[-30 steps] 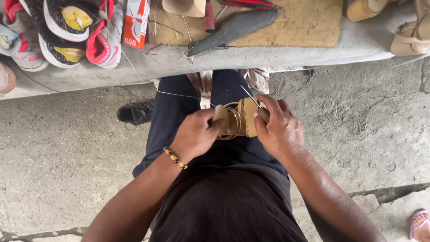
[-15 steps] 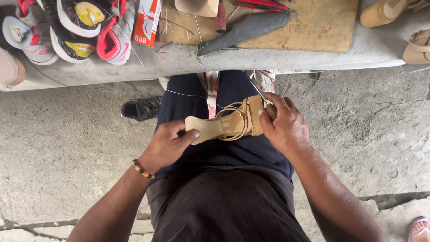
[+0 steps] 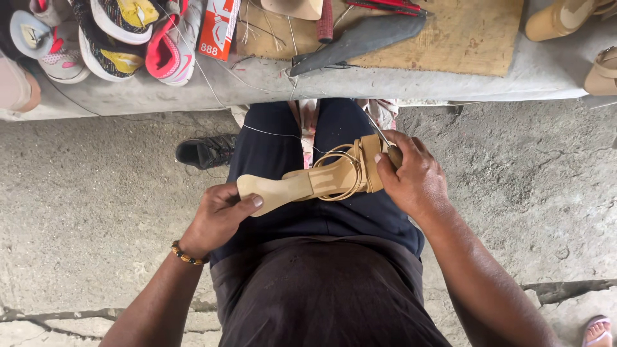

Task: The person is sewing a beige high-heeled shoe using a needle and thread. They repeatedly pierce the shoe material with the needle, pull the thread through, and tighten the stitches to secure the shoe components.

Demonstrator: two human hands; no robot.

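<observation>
A tan strappy sandal [image 3: 308, 182] lies across my lap, sole end to the left, straps to the right. My left hand [image 3: 218, 215] grips the sole end with the thumb on top. My right hand [image 3: 414, 177] clasps the strap end and pinches a thin metal needle or awl [image 3: 379, 136] against the straps. A light thread [image 3: 276, 133] runs from the sandal leftward over my dark trousers. A beaded bracelet [image 3: 186, 256] sits on my left wrist.
A low concrete ledge [image 3: 450, 80] ahead holds several sports shoes [image 3: 122, 32], an orange box [image 3: 215, 29], a wooden board [image 3: 450, 32] with a dark sole piece [image 3: 360, 42], and tan sandals [image 3: 565, 19]. A black shoe [image 3: 205, 152] is on the ground. Another person's toes [image 3: 598, 331] show at the bottom right.
The sandal has turned from bunched between both hands to stretched out flat. My left hand slid down and left to the sole end; my right hand stayed at the straps.
</observation>
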